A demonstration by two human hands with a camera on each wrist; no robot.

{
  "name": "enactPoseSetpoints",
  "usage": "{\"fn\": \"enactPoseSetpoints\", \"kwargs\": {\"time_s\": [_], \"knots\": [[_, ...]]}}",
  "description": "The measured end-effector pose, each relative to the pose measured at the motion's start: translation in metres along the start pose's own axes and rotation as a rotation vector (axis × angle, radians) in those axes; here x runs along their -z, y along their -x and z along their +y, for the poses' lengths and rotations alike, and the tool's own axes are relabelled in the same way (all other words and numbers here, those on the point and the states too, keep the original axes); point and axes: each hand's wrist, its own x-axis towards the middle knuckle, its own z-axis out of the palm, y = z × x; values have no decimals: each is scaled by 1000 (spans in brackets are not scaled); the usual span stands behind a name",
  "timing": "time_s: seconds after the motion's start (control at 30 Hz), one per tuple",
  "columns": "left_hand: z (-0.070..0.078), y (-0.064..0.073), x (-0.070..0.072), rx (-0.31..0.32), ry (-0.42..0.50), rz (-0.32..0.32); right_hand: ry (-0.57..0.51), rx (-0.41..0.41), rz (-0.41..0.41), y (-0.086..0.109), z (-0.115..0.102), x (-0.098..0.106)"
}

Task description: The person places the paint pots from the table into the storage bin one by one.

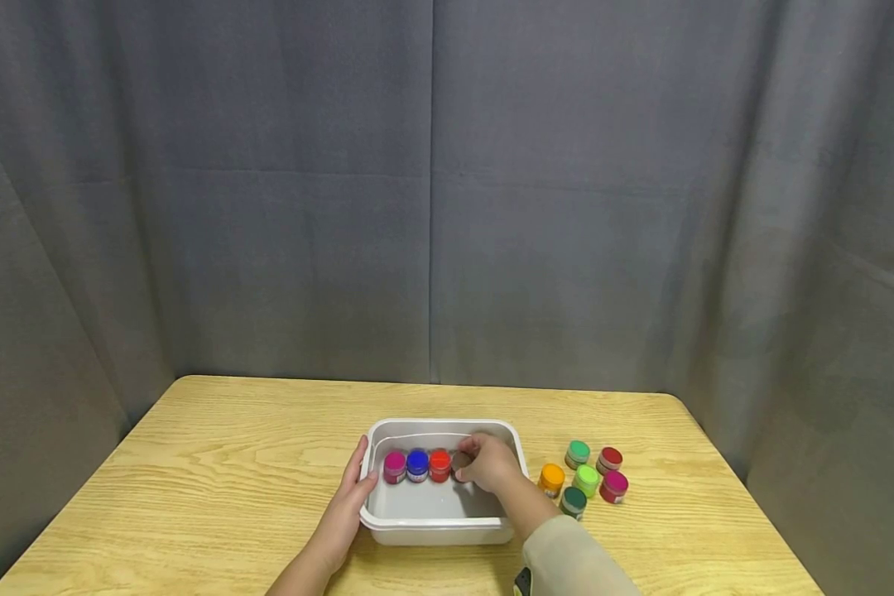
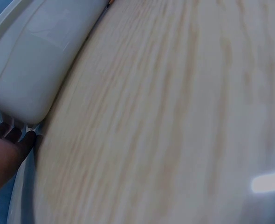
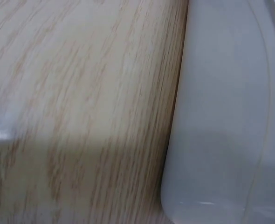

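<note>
A white plastic tub (image 1: 439, 531) stands on the table, with a row of small paint jars along its far side: a magenta jar (image 1: 395, 467), a blue jar (image 1: 418, 465) and a red jar (image 1: 439, 465). My right hand (image 1: 494, 465) reaches in over the tub's right side and pinches a dark brown jar (image 1: 459, 465) at the row's right end, partly hidden by the fingers. With thumb over the rim and fingers along the outside, my left hand (image 1: 348, 501) holds the tub's left end. The left wrist view shows the left hand's fingertips (image 2: 28, 140) against the tub's end.
Right of the tub, several more jars stand grouped on the wooden table (image 1: 216, 497): orange (image 1: 551, 478), green (image 1: 577, 452), light green (image 1: 585, 480), dark green (image 1: 573, 502), dark red (image 1: 609, 459) and magenta-lidded (image 1: 614, 486). Grey curtains (image 1: 305, 248) enclose the table behind and at both sides.
</note>
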Motion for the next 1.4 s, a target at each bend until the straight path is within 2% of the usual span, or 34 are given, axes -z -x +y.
{"fn": "enactPoseSetpoints", "kwargs": {"time_s": [0.27,0.57,0.87,1.17,1.4], "knots": [[0,-1,0,6,-9,5,-28,-25,5,1,-2,3],[0,-1,-1,-2,-2,3,-78,48,16,6,-5,16],[1,-2,-1,-11,-3,-1,-147,1,22,15,-10,33],[0,-1,0,-1,-1,0,-197,39,49,26,-1,51],[-1,-1,0,-2,0,-4,-261,23,66,33,9,65]]}}
